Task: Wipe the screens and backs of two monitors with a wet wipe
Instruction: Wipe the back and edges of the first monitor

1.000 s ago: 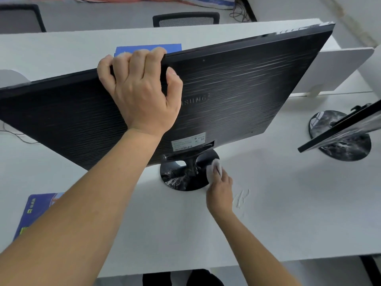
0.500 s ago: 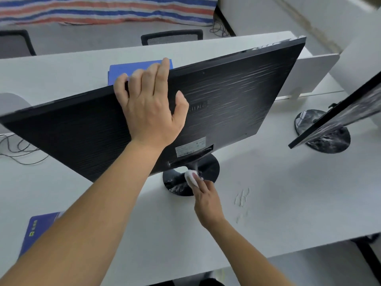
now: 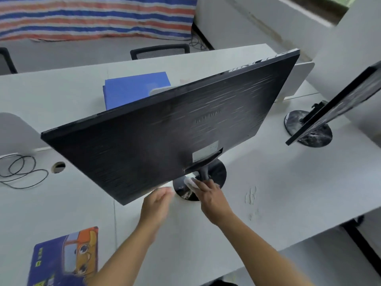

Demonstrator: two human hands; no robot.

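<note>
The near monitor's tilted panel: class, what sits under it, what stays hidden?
Under the panel stands its round black base, where the right hand presses a white wipe. The open left hand hovers by the lower edge. The panel covers part of the base and desk.

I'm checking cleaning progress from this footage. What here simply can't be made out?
All in the head view:
- Near monitor: its screen faces away; only the back shows.
- Its sticker: blurred, unreadable.
- Second monitor: cut off by the right edge.
- Right hand: thumb hidden, so pinching or just pressing the wet wipe is unclear.
- Left hand: fingertips motion-blurred.
</note>
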